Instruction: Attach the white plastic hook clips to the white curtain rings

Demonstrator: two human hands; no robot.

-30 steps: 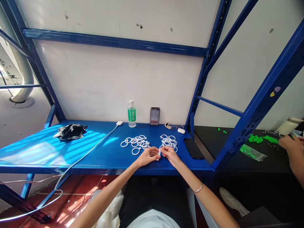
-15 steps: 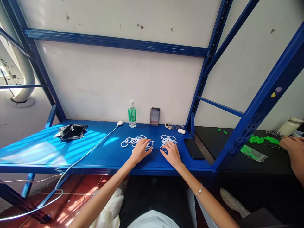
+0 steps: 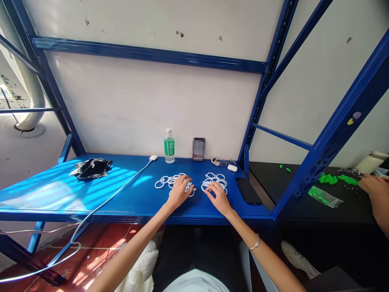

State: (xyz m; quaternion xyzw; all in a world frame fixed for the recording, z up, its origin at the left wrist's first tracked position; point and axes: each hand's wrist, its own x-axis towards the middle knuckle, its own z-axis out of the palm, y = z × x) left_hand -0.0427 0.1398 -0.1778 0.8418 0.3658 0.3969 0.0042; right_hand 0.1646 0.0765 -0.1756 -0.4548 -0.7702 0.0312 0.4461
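Observation:
Two loose piles of white rings lie on the blue tabletop [image 3: 130, 202]. Over the left pile [image 3: 163, 182] rests my left hand [image 3: 180, 192], its fingers apart and partly covering the rings. My right hand [image 3: 219, 199] is at the near left side of the right pile [image 3: 221, 177]. Its thumb and forefinger come together at a white ring [image 3: 203, 185] on that pile's left edge. The palm and other fingers hide some rings beneath.
Behind stand a water bottle [image 3: 169, 147] and a small dark-framed device [image 3: 199, 149]. A black phone [image 3: 248, 190], white earphone case [image 3: 232, 168] and glasses lie right. Leftward are a white cable [image 3: 121, 187] and crumpled black wrapper [image 3: 91, 168]. Another person's hand [image 3: 374, 188] is by green pieces.
My right hand has shifted slightly left, its thumb and forefinger closing at a ring at the pile's left edge. My left hand has barely moved.

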